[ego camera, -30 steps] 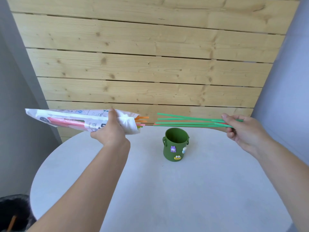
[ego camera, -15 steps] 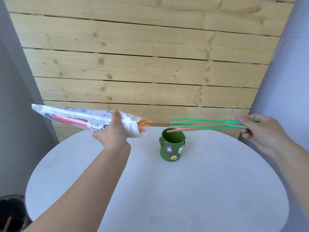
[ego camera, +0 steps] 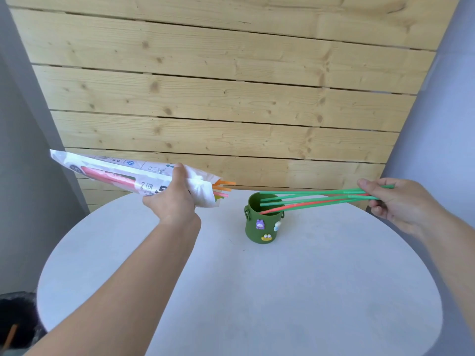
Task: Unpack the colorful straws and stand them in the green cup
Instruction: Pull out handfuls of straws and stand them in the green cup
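The right hand (ego camera: 395, 201) pinched thin green and red straws (ego camera: 308, 200), fanned leftward over the cup (ego camera: 263, 222); the left hand (ego camera: 172, 201) clenched the packet (ego camera: 115, 170).

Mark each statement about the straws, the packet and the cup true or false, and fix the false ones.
1. The left hand holds the straw packet. True.
2. The right hand holds only green straws. False: one red straw is in the bunch of green straws.
3. The green cup lies on its side. False: it stands upright on the white table.
4. Orange straw ends stick out of the packet's open end. True.
5. The held straws stand upright in the cup. False: they are held nearly level.
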